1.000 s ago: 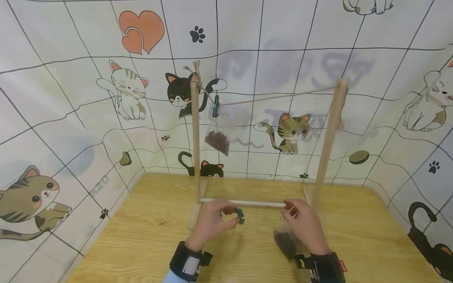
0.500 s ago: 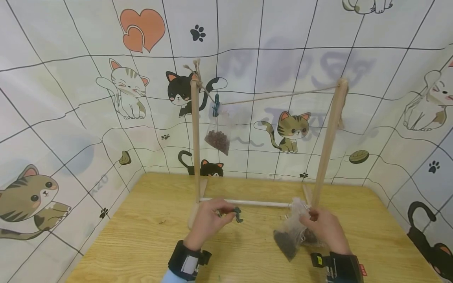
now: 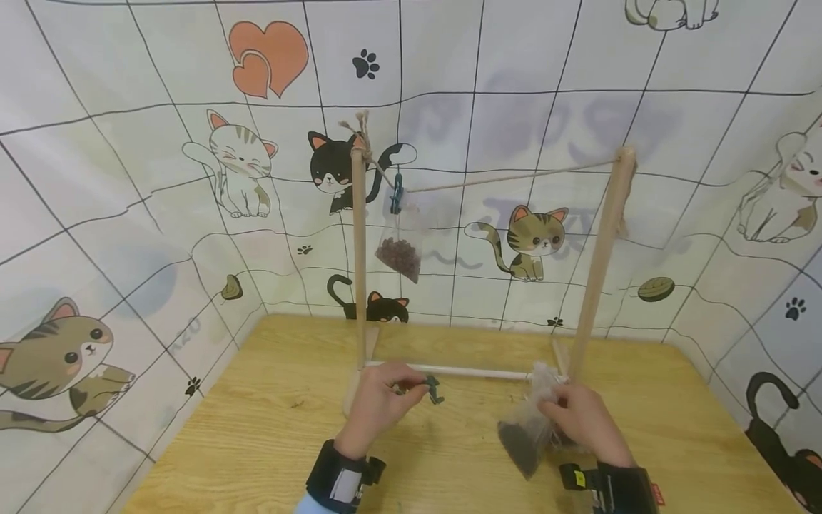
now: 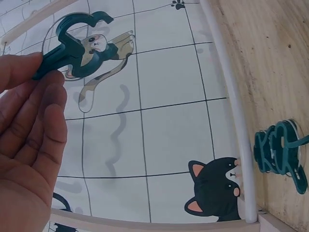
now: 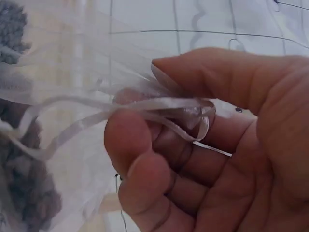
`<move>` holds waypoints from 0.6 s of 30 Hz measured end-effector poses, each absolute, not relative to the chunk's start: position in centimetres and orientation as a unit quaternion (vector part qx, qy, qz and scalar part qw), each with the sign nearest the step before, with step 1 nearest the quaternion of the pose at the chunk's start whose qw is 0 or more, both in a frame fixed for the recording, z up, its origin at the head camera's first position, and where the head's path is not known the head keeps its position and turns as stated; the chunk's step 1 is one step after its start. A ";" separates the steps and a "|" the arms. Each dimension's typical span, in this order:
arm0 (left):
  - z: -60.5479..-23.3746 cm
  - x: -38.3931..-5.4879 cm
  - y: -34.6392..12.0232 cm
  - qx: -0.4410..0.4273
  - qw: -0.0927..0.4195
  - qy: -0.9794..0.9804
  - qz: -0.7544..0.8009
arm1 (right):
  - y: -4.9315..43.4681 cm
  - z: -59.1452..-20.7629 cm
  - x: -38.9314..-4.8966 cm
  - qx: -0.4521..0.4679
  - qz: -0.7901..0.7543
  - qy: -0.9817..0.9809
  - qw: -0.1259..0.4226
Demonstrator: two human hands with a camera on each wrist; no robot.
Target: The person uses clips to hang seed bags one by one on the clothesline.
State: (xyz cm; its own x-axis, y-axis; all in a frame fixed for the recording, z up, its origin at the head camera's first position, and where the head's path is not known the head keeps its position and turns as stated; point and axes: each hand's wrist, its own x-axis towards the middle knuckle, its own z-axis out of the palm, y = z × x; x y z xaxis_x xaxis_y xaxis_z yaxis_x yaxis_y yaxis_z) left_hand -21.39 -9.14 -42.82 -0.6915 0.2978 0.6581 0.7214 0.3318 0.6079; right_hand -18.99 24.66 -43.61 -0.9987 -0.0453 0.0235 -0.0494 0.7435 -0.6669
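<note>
My left hand pinches a green clothespin with a hook-shaped end between thumb and fingers, held above the table's middle. On the right, my right hand grips the top of a sheer white drawstring bag with dark grains in its lower corner. Its pale ribbon loops out between thumb and fingers in the right wrist view. More dark filling shows partly hidden beside that hand. Higher up, a similar bag of reddish-brown grains hangs from a cord by another green clothespin.
The cord stretches between a left wooden post and a right wooden post, joined low down by a white rod. Several green clothespins lie on the wooden table. A cat-print sheet stands behind.
My right hand has moved right, and the bag's white top now shows beside its fingers. The clothespin in my left hand has turned slightly. The hanging bag stays in place.
</note>
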 end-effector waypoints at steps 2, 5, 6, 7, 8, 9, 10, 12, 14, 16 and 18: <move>-42.3 -21.1 -9.0 -0.328 0.234 -0.780 -0.479 | 24.5 -43.2 -18.6 0.038 0.371 -0.928 0.004; -41.3 -20.8 -9.0 -0.336 0.257 -0.771 -0.476 | 24.0 -42.6 -18.3 0.054 0.397 -0.916 0.005; -40.8 -20.8 -9.1 -0.340 0.263 -0.769 -0.473 | 23.8 -42.3 -18.2 0.056 0.407 -0.912 0.004; -40.4 -20.8 -9.1 -0.345 0.269 -0.767 -0.470 | 23.6 -42.1 -18.2 0.056 0.414 -0.908 0.004; -39.8 -20.8 -9.2 -0.350 0.274 -0.765 -0.466 | 23.5 -41.8 -18.2 0.056 0.419 -0.906 0.007; -39.3 -20.8 -9.3 -0.354 0.279 -0.764 -0.461 | 23.3 -41.6 -18.3 0.056 0.424 -0.904 0.011; -38.7 -20.9 -9.4 -0.359 0.285 -0.762 -0.457 | 23.2 -41.3 -18.3 0.054 0.429 -0.901 0.014; -37.5 -21.0 -9.6 -0.372 0.295 -0.758 -0.447 | 23.0 -40.7 -18.5 0.066 0.442 -0.894 0.026; -36.2 -21.2 -9.8 -0.384 0.309 -0.752 -0.438 | 22.8 -40.2 -18.8 0.089 0.449 -0.888 0.043; -35.0 -21.5 -9.9 -0.397 0.322 -0.745 -0.430 | 22.5 -39.6 -19.2 0.109 0.459 -0.880 0.054; -33.8 -21.8 -10.0 -0.411 0.335 -0.737 -0.420 | 22.1 -39.1 -19.7 0.127 0.465 -0.873 0.070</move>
State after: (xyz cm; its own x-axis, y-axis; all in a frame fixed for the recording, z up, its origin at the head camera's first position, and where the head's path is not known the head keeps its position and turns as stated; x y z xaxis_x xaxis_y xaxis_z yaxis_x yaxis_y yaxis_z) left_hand -21.77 -9.97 -33.79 -0.4385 0.3235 0.8385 0.8865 0.3093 0.3442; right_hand -19.73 22.12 -39.11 -0.9579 -0.1570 0.2405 -0.2872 0.5355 -0.7942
